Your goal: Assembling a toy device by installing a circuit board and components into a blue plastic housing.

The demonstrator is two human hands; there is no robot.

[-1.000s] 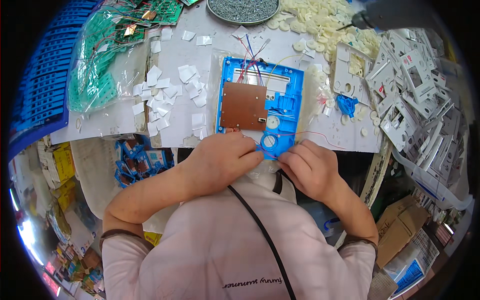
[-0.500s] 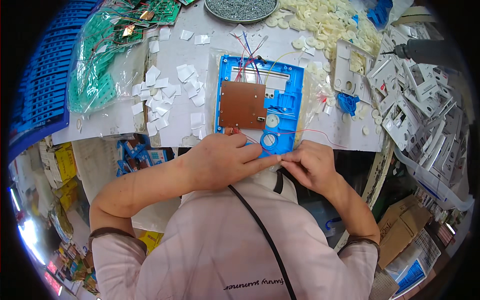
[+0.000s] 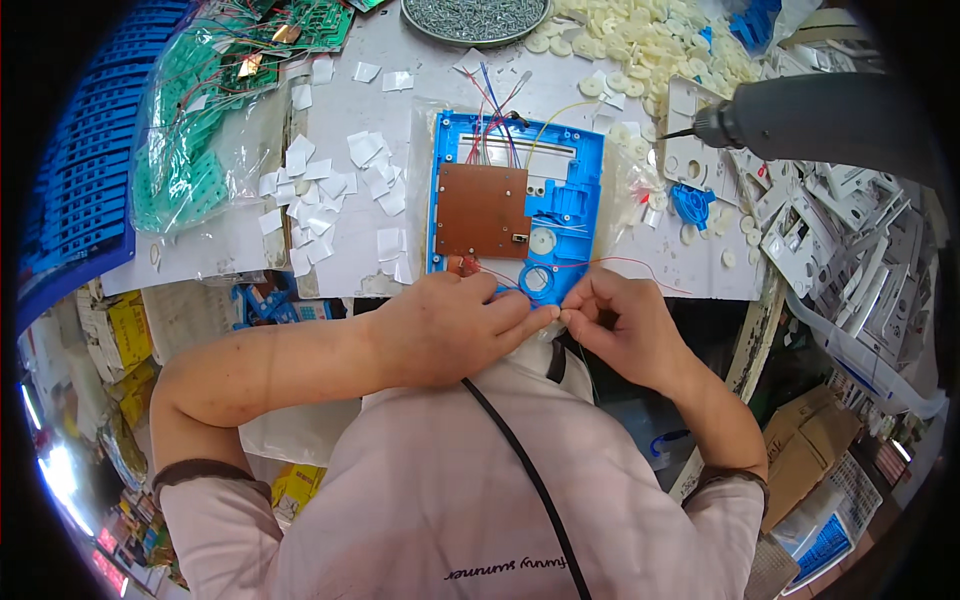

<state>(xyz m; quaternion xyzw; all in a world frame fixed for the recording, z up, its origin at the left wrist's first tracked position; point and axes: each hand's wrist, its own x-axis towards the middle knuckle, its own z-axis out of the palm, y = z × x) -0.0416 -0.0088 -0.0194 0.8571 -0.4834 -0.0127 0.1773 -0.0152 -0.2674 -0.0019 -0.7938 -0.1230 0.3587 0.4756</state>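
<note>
Two bare hands meet at the near edge of an open blue plastic case (image 3: 598, 190), just beyond a pale shirt (image 3: 480, 500) and a black cable (image 3: 515, 460). Compared with a second ago, the fingertips have closed the gap between them and now touch or nearly touch, while a thin green strand shows just below the right fingers; I judge that the work has narrowed to something tiny at that edge. The left hand (image 3: 440, 325) lies palm down over the case's near left corner, its forefinger stretched rightward; the right hand (image 3: 630, 325) curls in from the other side, thumb and forefinger drawn together. Whether either grips a wire cannot be told. Farther in, a brown board (image 3: 482, 210) lies inside the case, with a red wire (image 3: 640, 260) trailing off to the right. Paper bits (image 3: 372, 150) lie left of it on the table (image 3: 355, 245). At right, a power screwdriver (image 3: 790, 120) has swung farther into view, above white panels (image 3: 850, 230). Beyond are cream discs (image 3: 680, 45) and a dish (image 3: 420, 33) of screws (image 3: 475, 18).
</note>
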